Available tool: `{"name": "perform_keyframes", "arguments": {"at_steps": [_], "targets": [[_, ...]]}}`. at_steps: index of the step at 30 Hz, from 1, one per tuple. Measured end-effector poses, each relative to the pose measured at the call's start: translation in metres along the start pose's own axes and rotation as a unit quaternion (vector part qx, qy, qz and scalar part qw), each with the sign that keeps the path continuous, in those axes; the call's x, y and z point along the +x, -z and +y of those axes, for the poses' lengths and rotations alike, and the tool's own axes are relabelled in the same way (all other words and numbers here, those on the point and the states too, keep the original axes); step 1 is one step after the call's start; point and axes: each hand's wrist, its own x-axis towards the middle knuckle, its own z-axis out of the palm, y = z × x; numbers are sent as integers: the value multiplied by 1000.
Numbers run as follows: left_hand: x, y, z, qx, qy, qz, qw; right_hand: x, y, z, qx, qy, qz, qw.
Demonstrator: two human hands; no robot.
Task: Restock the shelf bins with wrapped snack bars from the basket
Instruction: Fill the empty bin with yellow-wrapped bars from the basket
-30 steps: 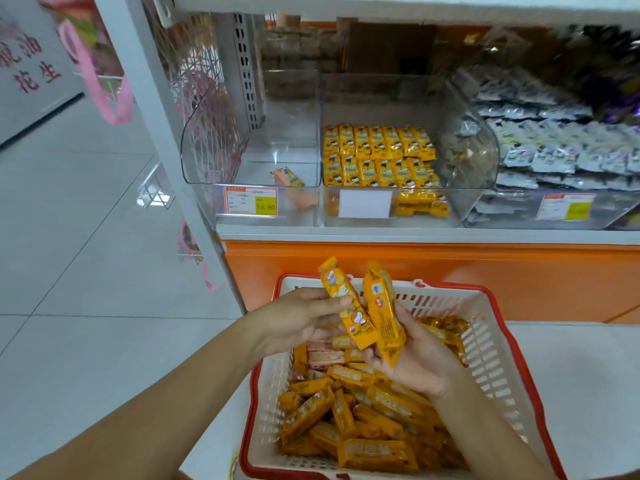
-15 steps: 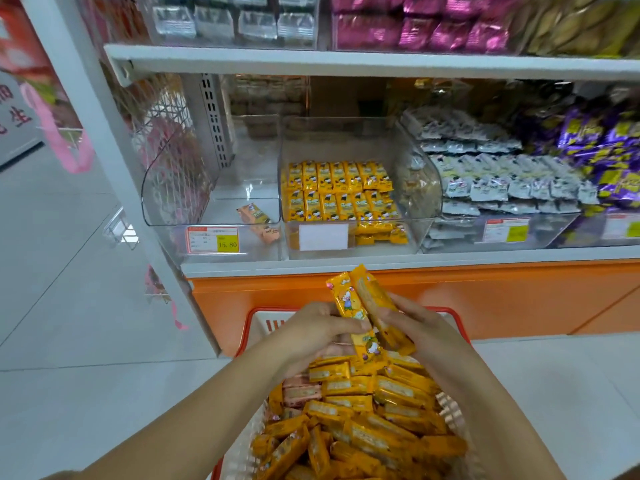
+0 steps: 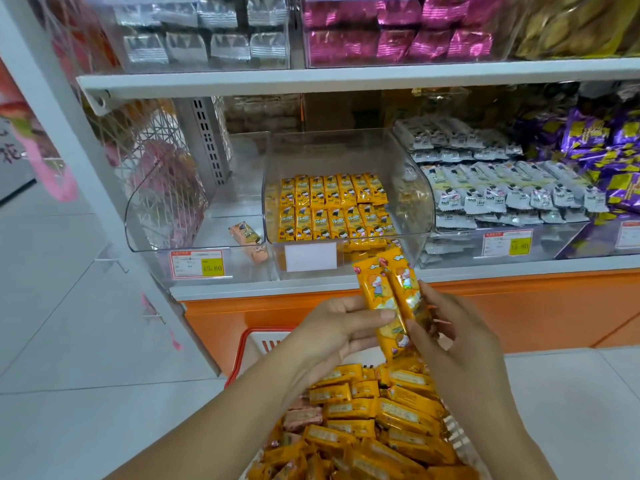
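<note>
- Two orange bars [image 3: 389,296] are held upright at frame centre, their tops overlapping the shelf's front edge [image 3: 277,289].
- They are pinched by the left hand [image 3: 332,327], thumb across the front, and gripped by the right hand [image 3: 460,337], fingers curled.
- Open room is left above the rows in the centre bin [image 3: 332,150].
- One pink bar [image 3: 247,235] lies in the left bin [image 3: 207,233].
- The red-rimmed basket [image 3: 249,341], bottom centre, is heaped with loose bars [image 3: 381,420].

Head-worn wide view (single camera), facing the shelf [image 3: 346,78], tilted down, close over the basket [image 3: 263,330]
</note>
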Motion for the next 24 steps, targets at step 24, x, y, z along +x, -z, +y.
{"name": "perform_keyframes", "arguments": {"at_steps": [24], "targets": [[3, 4, 66, 187, -161, 127, 961, 44, -5, -40, 58, -40, -1, 997]]}}
